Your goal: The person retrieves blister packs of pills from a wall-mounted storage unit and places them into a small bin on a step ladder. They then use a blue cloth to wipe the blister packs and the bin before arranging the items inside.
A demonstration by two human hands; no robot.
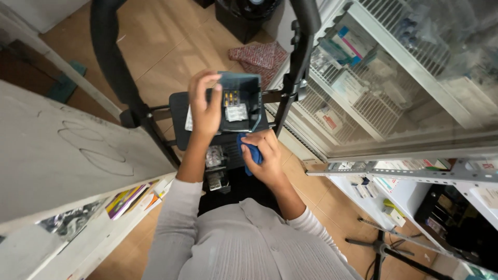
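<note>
My left hand (205,103) grips the near-left wall of a small grey-blue storage bin (244,85) that rests on a black chair seat (179,111). Inside the bin lie several blister packs of pills (236,112), some silver, some dark with yellow tablets. My right hand (265,155) is closed on a blue cloth (252,153) just below the bin's front edge. More blister packs (214,155) lie on my lap below the left forearm.
The chair's black curved frame (111,62) arcs overhead. A glass-fronted cabinet (394,88) with wire shelves and medicine boxes stands at right. A white counter (57,150) with booklets (127,199) beneath is at left. A red patterned cloth (259,54) lies on the tiled floor.
</note>
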